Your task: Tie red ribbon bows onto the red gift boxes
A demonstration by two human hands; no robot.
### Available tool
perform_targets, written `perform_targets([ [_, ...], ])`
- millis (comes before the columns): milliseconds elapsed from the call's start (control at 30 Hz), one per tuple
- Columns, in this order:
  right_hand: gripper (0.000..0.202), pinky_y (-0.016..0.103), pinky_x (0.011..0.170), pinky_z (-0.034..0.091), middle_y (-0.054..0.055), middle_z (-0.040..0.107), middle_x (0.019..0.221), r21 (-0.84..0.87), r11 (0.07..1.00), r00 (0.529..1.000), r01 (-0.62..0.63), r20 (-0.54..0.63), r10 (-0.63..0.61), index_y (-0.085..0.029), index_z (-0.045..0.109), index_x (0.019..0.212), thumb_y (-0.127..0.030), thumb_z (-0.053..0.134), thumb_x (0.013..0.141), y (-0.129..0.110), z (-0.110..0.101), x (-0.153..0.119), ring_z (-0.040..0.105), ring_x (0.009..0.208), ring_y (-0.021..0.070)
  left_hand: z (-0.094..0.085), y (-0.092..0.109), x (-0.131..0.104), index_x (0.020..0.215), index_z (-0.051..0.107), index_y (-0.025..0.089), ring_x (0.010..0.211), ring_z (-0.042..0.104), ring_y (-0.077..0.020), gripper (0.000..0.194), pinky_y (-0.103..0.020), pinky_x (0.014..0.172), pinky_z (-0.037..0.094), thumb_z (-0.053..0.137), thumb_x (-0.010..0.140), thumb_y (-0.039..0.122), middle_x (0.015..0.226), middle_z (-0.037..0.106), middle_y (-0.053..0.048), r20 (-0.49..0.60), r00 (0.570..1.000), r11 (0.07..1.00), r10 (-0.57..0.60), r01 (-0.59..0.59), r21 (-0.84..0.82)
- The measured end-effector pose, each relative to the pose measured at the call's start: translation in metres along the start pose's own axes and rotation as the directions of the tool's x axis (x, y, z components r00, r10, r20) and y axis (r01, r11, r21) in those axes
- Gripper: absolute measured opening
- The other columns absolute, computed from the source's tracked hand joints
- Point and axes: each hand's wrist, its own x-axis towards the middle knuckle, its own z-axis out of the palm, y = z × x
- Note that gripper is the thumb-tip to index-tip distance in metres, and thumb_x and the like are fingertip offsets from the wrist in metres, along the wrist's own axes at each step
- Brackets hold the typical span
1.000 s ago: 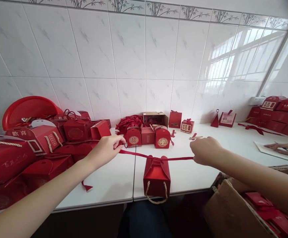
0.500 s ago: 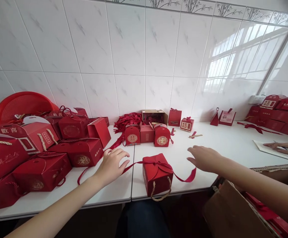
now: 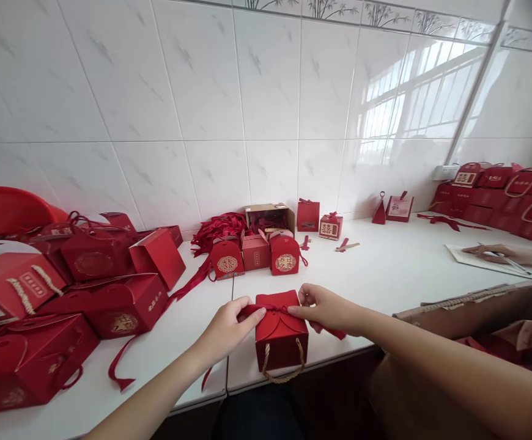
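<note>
A red gift box (image 3: 280,354) with a twisted rope handle (image 3: 284,377) stands at the table's near edge. Dark red ribbon (image 3: 275,308) runs across its scalloped lid and is looped at the middle. My left hand (image 3: 236,324) pinches the ribbon at the lid's left side. On the right, my right hand (image 3: 323,308) is closed on the ribbon beside the loop, and a loose end hangs below that hand. Another ribbon tail drops over the table edge left of the box.
Several red boxes (image 3: 123,305) crowd the left side, near a red basket (image 3: 13,211). Smaller boxes (image 3: 285,255) and a ribbon heap (image 3: 220,231) stand behind. At right are a cardboard carton (image 3: 454,299), another person's hand (image 3: 490,252) with a pen over paper, and stacked boxes (image 3: 490,198).
Both hands have moved inward from either side of the box and now grip its ribbon by the loop. The camera view has turned slightly to the right.
</note>
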Motion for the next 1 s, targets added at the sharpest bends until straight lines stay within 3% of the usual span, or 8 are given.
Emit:
perform_targets([
  [167, 0.031, 0.018, 0.043, 0.027, -0.009, 0.04, 0.056, -0.092, 0.989, 0.992, 0.116, -0.03, -0.119, -0.021, 0.039, 0.073, -0.036, 0.066, 0.072, -0.002, -0.007, -0.001, 0.034, 0.047, 0.0058, -0.007, 0.001, -0.001, 0.06, 0.031, 0.02, 0.058, 0.03, -0.0116, 0.041, -0.023, 0.055, 0.026, 0.046, 0.08, 0.052, 0.06, 0.029, 0.005, 0.056, 0.997, 0.995, 0.046, -0.05, 0.084],
  [333, 0.033, 0.02, 0.046, 0.028, -0.008, 0.042, 0.056, -0.248, 0.945, 0.965, 0.211, -0.098, -0.241, -0.021, 0.036, 0.07, -0.033, 0.066, 0.071, 0.0, -0.008, -0.004, 0.035, 0.051, 0.0078, -0.008, -0.004, -0.006, 0.06, 0.031, 0.02, 0.06, 0.029, -0.0117, 0.041, -0.023, 0.057, 0.027, 0.046, 0.082, 0.051, 0.062, 0.03, 0.005, 0.108, 0.992, 0.998, 0.058, -0.06, 0.011],
  [467, 0.036, 0.021, 0.046, 0.025, -0.008, 0.031, 0.053, -0.251, 0.902, 0.928, 0.351, -0.034, -0.37, -0.02, 0.032, 0.06, -0.038, 0.058, 0.077, -0.005, -0.014, -0.012, 0.028, 0.05, 0.0075, -0.016, -0.008, -0.006, 0.066, 0.047, 0.018, 0.059, 0.037, -0.0123, 0.041, -0.023, 0.054, 0.027, 0.045, 0.079, 0.057, 0.062, 0.043, 0.003, 0.123, 0.985, 0.984, -0.121, 0.135, -0.116],
  [600, 0.03, 0.023, 0.05, 0.03, -0.003, 0.041, 0.06, -0.436, 0.781, 0.875, 0.447, 0.031, -0.484, -0.017, 0.037, 0.048, -0.014, 0.047, 0.076, -0.009, -0.017, -0.02, 0.036, 0.053, 0.0083, -0.03, -0.016, -0.001, 0.074, 0.056, 0.016, 0.044, 0.026, -0.007, 0.046, -0.022, 0.046, 0.015, 0.05, 0.073, 0.062, 0.056, 0.047, 0.003, 0.289, 0.905, 0.933, -0.313, 0.349, -0.083],
  [767, 0.02, 0.025, 0.053, 0.036, 0.003, 0.054, 0.07, -0.784, 0.524, 0.828, 0.333, -0.023, -0.56, -0.016, 0.06, 0.055, -0.011, 0.052, 0.073, -0.009, -0.01, -0.017, 0.046, 0.057, 0.0112, -0.033, -0.002, -0.002, 0.08, 0.067, 0.015, 0.038, 0.023, -0.0045, 0.03, -0.024, 0.041, 0.009, 0.063, 0.069, 0.043, 0.05, 0.047, 0.004, 0.604, 0.757, 0.939, -0.249, 0.342, -0.042],
  [867, 0.027, 0.027, 0.059, 0.041, 0.006, 0.056, 0.072, -0.826, 0.48, 0.727, 0.296, -0.132, -0.674, -0.015, 0.066, 0.06, -0.013, 0.05, 0.081, -0.008, -0.005, -0.013, 0.052, 0.066, 0.0147, -0.025, 0.022, -0.011, 0.085, 0.07, 0.015, 0.039, 0.021, -0.0045, 0.031, -0.023, 0.041, 0.01, 0.062, 0.071, 0.042, 0.047, 0.045, 0.004, 0.563, 0.809, 0.942, -0.168, 0.3, -0.15],
  [933, 0.025, 0.026, 0.062, 0.043, 0.005, 0.056, 0.072, -0.758, 0.552, 0.667, 0.348, -0.214, -0.713, -0.016, 0.068, 0.064, -0.015, 0.051, 0.082, -0.007, -0.003, -0.012, 0.053, 0.066, 0.0138, -0.016, 0.036, -0.017, 0.089, 0.071, 0.016, 0.043, 0.021, -0.0055, 0.034, -0.023, 0.042, 0.011, 0.062, 0.072, 0.044, 0.048, 0.041, 0.005, 0.454, 0.879, 0.936, -0.147, 0.273, -0.224],
  [1000, 0.021, 0.024, 0.06, 0.044, 0.003, 0.056, 0.072, -0.636, 0.648, 0.664, 0.42, -0.271, -0.697, -0.018, 0.069, 0.066, -0.015, 0.054, 0.081, -0.007, 0.0, -0.012, 0.053, 0.063, 0.0119, -0.008, 0.046, -0.02, 0.092, 0.071, 0.018, 0.046, 0.022, -0.0062, 0.036, -0.022, 0.043, 0.013, 0.063, 0.072, 0.046, 0.051, 0.039, 0.006, 0.341, 0.931, 0.927, -0.135, 0.24, -0.289],
])
